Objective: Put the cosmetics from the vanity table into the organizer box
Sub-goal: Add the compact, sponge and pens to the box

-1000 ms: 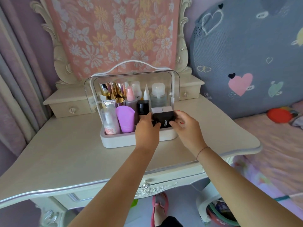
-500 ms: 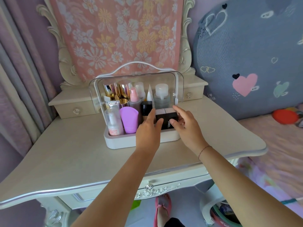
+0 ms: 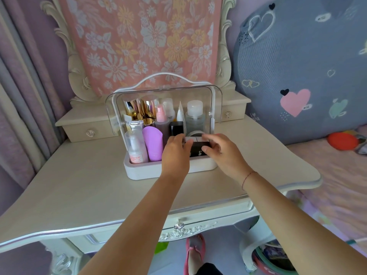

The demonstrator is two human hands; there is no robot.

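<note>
The white organizer box (image 3: 137,171) with a raised clear lid (image 3: 216,100) stands on the cream vanity table (image 3: 83,187). It holds gold-capped bottles (image 3: 139,108), a pink spray bottle (image 3: 161,118), a purple tube (image 3: 153,143), a clear pump bottle (image 3: 135,147) and a clear bottle with a white cap (image 3: 195,116). A black box with white lids (image 3: 199,148) sits in the front right of the organizer. My left hand (image 3: 175,155) and my right hand (image 3: 223,151) both grip this black box from either side.
Behind the organizer, a mirror covered by a pink floral cloth (image 3: 145,40) stands above two small drawers (image 3: 89,130). A bed with a grey heart-print headboard (image 3: 301,66) lies to the right. A stool (image 3: 258,241) and a foot in a pink slipper (image 3: 193,253) are under the table.
Both hands have pushed the black box a little farther back and down into the organizer's front right. The camera has moved closer.
</note>
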